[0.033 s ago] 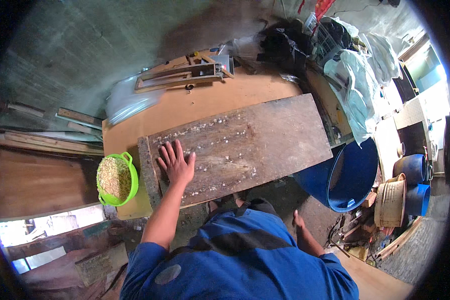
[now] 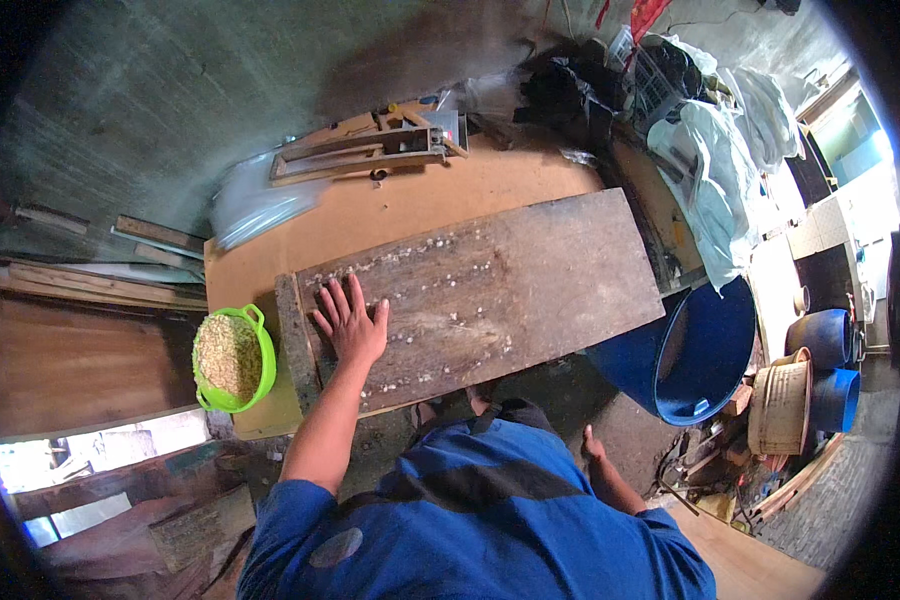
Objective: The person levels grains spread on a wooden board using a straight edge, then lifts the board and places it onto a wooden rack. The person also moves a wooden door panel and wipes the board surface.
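My left hand (image 2: 352, 325) lies on a worn wooden board (image 2: 560, 270), fingers spread, near its left end. Small whitish bits are scattered over the left and middle parts of that board. A raised wooden strip (image 2: 298, 335) runs along its left edge. Left of the strip sits a bright green basket (image 2: 269, 362) with handles, filled with pale yellowish pieces (image 2: 228, 355). My right hand (image 2: 594, 443) hangs low beside my body, off the board. Its thumb shows, but the other fingers are mostly hidden, and I see nothing held there.
The board rests over a light brown tabletop (image 2: 420, 190). At the back lie a wooden frame (image 2: 360, 165) and clear plastic sheeting (image 2: 260, 205). A large blue barrel (image 2: 660, 370) lies open at the right, with a cream drum (image 2: 778, 408) beyond it. Plastic bags (image 2: 710, 180) hang above.
My right hand has shifted very slightly left and down. My left hand stays on the board in almost the same place.
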The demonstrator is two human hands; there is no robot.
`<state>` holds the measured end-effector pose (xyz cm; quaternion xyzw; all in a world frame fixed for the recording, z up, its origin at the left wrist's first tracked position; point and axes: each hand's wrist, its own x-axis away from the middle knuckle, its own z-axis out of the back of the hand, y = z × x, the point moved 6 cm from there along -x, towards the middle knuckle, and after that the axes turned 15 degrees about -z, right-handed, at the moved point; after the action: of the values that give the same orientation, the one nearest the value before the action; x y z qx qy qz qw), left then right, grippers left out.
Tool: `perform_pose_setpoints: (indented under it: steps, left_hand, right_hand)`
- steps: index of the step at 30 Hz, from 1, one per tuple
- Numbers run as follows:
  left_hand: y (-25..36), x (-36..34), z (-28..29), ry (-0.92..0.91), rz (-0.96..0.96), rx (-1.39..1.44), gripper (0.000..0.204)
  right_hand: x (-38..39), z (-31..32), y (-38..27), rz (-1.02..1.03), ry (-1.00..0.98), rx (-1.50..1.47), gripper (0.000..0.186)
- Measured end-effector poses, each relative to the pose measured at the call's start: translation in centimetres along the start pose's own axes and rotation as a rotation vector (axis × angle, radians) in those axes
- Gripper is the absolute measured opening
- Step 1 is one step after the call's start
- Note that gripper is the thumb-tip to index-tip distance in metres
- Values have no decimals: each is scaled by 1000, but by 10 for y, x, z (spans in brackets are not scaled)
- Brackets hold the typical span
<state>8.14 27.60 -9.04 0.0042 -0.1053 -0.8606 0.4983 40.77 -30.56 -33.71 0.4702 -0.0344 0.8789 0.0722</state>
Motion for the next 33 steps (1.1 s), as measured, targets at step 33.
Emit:
perform_pose_setpoints:
  steps: [33]
  left_hand:
    - [419, 65, -85, -822, -1650, 368, 70]
  right_hand:
    - [67, -46, 112, -511, -73, -635, 94]
